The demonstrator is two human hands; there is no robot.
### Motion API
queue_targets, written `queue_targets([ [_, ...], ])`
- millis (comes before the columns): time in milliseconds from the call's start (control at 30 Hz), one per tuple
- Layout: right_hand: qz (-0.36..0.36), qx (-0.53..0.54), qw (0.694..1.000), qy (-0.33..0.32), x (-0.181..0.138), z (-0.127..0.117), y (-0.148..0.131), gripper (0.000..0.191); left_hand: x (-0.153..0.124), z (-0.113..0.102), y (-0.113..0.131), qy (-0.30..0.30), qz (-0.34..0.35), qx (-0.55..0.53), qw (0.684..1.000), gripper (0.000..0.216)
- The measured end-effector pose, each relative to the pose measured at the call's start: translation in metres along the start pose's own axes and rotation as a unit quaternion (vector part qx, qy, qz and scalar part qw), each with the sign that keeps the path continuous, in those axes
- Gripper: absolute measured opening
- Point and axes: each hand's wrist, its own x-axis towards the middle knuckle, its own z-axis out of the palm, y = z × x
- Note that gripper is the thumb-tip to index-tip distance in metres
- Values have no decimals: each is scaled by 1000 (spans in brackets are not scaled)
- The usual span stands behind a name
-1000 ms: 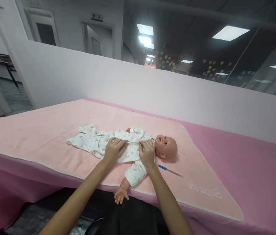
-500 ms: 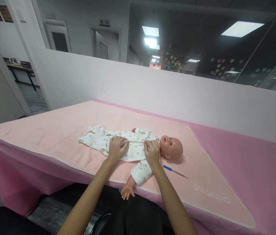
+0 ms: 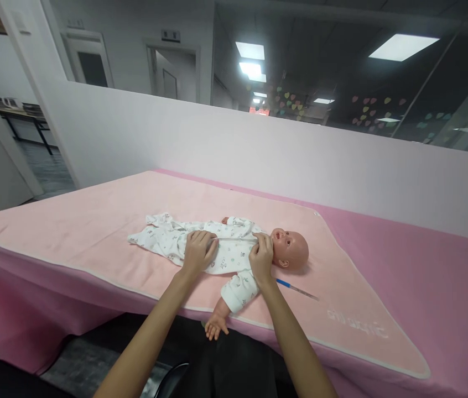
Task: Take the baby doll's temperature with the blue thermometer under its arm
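A baby doll (image 3: 291, 251) lies on its back, head to the right, in a white patterned romper (image 3: 229, 258). At the doll's belly my left hand (image 3: 198, 251) is closed, thumb and fingers pinching the cloth of the romper front. Close to the neck my right hand (image 3: 261, 254) pinches the same front near the collar. Between the two hands runs a thin, straight white strip, which looks like the romper's front edge; its ends are hidden under my fingers. One doll arm (image 3: 217, 323) hangs over the near table edge.
Right of my right wrist lies a thin stick with a blue end (image 3: 294, 287), perhaps a thermometer. Under the doll is a peach blanket (image 3: 93, 221) over a pink tablecloth (image 3: 437, 271). A white low wall (image 3: 259, 149) with glass above stands behind the table.
My right hand has shifted right, toward the doll's neck, and the white strip between the hands shows longer. The left hand stays at the belly. The view has turned slightly.
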Motion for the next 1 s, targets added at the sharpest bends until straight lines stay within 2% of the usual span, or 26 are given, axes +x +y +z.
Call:
queue_targets([
  [333, 6, -42, 999, 0, 2, -3, 6, 46, 2, 2, -1, -10, -19, 59, 998, 21],
  [500, -4, -94, 995, -21, 5, 0, 6, 44, 3, 2, -1, -18, -25, 65, 997, 20],
  [600, -20, -133, 990, -29, 2, -8, -2, 41, 2, 3, -3, -16, -29, 57, 998, 18],
  [667, -26, -156, 986, -46, -7, -26, -6, 36, 2, 3, -7, 0, -45, 56, 997, 17],
  [733, -16, -175, 982, -70, -24, -54, -3, 31, 4, 2, -10, 28, -71, 59, 995, 18],
  [833, 47, -238, 965, -97, -57, -105, 20, 26, 13, 1, -8, 58, -86, 55, 993, 21],
  [933, 83, -298, 940, -143, -81, -147, 53, 27, 34, 11, 5, 40, -45, 4, 998, 25],
  [1000, 91, -290, 939, -164, -88, -163, 70, 29, 51, 26, 17, -9, -1, -70, 998, 29],
])
